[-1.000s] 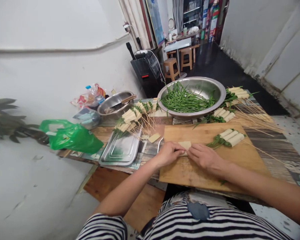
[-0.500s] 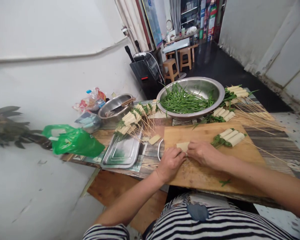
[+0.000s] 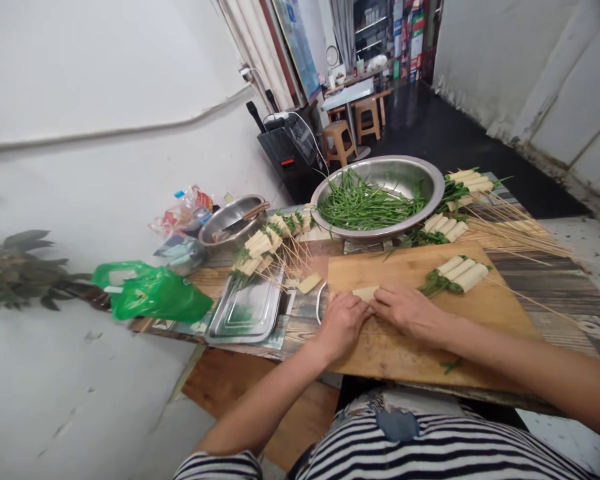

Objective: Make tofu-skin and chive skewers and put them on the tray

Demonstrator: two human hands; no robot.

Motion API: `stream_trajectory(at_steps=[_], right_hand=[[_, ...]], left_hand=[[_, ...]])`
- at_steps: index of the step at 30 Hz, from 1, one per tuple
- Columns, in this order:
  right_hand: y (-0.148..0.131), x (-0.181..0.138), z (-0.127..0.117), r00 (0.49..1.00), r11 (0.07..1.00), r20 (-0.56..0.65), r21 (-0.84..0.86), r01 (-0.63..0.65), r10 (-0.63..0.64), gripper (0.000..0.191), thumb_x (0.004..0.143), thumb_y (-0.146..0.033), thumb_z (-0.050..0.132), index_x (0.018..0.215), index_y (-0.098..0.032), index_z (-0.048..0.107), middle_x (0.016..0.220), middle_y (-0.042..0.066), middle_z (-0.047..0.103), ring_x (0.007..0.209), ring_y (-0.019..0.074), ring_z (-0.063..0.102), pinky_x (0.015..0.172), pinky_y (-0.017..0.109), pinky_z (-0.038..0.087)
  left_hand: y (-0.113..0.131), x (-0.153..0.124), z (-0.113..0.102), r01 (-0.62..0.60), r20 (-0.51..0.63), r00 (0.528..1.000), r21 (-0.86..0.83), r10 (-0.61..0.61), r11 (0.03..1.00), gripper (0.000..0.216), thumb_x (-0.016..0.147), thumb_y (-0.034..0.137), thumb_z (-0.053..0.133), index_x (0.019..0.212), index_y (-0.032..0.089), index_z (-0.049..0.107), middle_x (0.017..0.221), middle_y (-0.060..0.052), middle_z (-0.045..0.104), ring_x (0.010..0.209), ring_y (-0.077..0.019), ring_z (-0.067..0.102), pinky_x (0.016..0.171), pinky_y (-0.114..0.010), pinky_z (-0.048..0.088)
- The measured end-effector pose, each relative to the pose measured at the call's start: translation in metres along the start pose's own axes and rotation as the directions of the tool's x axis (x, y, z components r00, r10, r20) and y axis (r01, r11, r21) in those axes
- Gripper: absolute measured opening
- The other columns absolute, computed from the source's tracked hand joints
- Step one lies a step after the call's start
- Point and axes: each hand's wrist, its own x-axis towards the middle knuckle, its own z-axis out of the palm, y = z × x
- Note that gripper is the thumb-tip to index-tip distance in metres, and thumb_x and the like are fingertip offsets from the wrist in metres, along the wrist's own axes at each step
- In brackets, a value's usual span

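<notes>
Hands [image 3: 344,323] together, clamped on thin, pale, straight-edged sheet [image 3: 365,293]; smooth wooden board [image 3: 380,357] beneath, cylindrical rolls [image 3: 463,271] nearby.

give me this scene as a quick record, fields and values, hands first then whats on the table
left hand: fingers curled at a pale sheet; hand, exact grip hidden
right hand: fingertips at the same sheet, close beside the left; hand
work surface: wooden cutting board
on board, right: skewered pale rolls with green stalks inside
behind board: large metal bowl holding long green stalks
left of board: metal tray, skewered bundles partly over it
far left: green plastic bag
</notes>
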Motion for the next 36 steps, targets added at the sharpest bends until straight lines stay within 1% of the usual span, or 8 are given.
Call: stream_trajectory(at_steps=[3,5,11,17,22,28,32,36], right_hand=[[0.003,-0.001,0.002,0.996,0.995,-0.008,-0.035,0.093,-0.093,0.028,0.097,-0.016,0.036,0.092,-0.012,0.063,0.079,0.007,0.057,0.074,0.0192,0.042,0.066,0.033,0.032],[0.004,0.001,0.003,0.994,0.994,0.005,-0.017,0.105,-0.105,0.027,0.096,-0.015,0.037,0.088,-0.012,0.063,0.078,0.007,0.057,0.073,0.0190,0.041,0.066,0.033,0.032],[0.005,0.009,0.001,0.995,0.992,0.081,0.108,-0.070,0.062,0.033,0.097,-0.022,0.039,0.075,-0.015,0.063,0.081,0.006,0.055,0.075,0.0173,0.042,0.065,0.031,0.028],[0.013,0.014,-0.005,0.979,0.968,0.201,0.236,-0.087,0.039,0.025,0.092,-0.019,0.046,0.076,-0.014,0.065,0.077,0.007,0.057,0.073,0.0174,0.046,0.064,0.030,0.029],[0.019,0.013,-0.005,0.982,0.919,0.187,0.381,-0.098,0.027,0.028,0.096,-0.021,0.041,0.090,-0.011,0.066,0.084,0.009,0.060,0.079,0.0171,0.050,0.069,0.028,0.034],[0.022,0.016,-0.004,0.985,0.963,0.172,0.264,-0.058,0.012,0.030,0.093,-0.025,0.048,0.069,-0.015,0.063,0.077,0.005,0.056,0.072,0.0157,0.043,0.062,0.029,0.026],[0.017,0.019,-0.012,0.974,0.964,0.211,0.234,-0.129,0.079,0.027,0.092,-0.021,0.047,0.071,-0.014,0.063,0.074,0.005,0.055,0.067,0.0146,0.039,0.061,0.029,0.024],[0.011,0.013,-0.010,0.987,0.978,0.143,0.182,-0.103,0.078,0.028,0.094,-0.019,0.041,0.079,-0.014,0.064,0.080,0.007,0.056,0.074,0.0170,0.043,0.066,0.031,0.028]], left_hand=[[0.000,0.003,-0.005,0.059,0.054,0.997,-0.046,-0.057,0.997,0.022,0.094,0.026,0.051,0.078,0.017,0.065,0.077,-0.004,0.063,0.078,-0.0167,0.055,0.074,-0.034,0.031],[0.002,0.003,-0.007,0.105,0.067,0.993,-0.055,-0.102,0.993,0.023,0.093,0.027,0.054,0.076,0.018,0.065,0.080,-0.003,0.064,0.082,-0.0169,0.054,0.075,-0.035,0.029],[0.007,-0.004,-0.009,0.176,0.078,0.982,-0.005,-0.175,0.984,0.012,0.090,0.026,0.057,0.091,0.022,0.069,0.088,-0.003,0.063,0.087,-0.0176,0.053,0.077,-0.035,0.027],[-0.005,-0.002,-0.007,0.136,0.111,0.986,-0.070,-0.128,0.988,0.015,0.091,0.026,0.056,0.091,0.020,0.070,0.079,-0.004,0.066,0.079,-0.0172,0.056,0.072,-0.031,0.032],[-0.015,-0.001,-0.002,0.040,0.085,0.996,-0.063,-0.034,0.997,0.021,0.094,0.032,0.052,0.094,0.019,0.069,0.075,-0.004,0.065,0.073,-0.0157,0.056,0.069,-0.030,0.032],[-0.011,-0.003,-0.006,0.017,0.033,0.999,0.022,-0.017,1.000,0.025,0.096,0.031,0.048,0.089,0.021,0.071,0.082,-0.004,0.067,0.080,-0.0156,0.055,0.075,-0.033,0.028],[-0.012,0.002,-0.011,0.065,0.071,0.995,-0.028,-0.063,0.997,0.020,0.093,0.029,0.053,0.087,0.022,0.071,0.086,-0.003,0.067,0.083,-0.0159,0.054,0.074,-0.033,0.027],[-0.015,0.010,-0.013,0.115,0.168,0.980,-0.069,-0.102,0.991,0.017,0.090,0.027,0.057,0.083,0.020,0.071,0.082,-0.003,0.066,0.080,-0.0163,0.055,0.071,-0.031,0.029]])
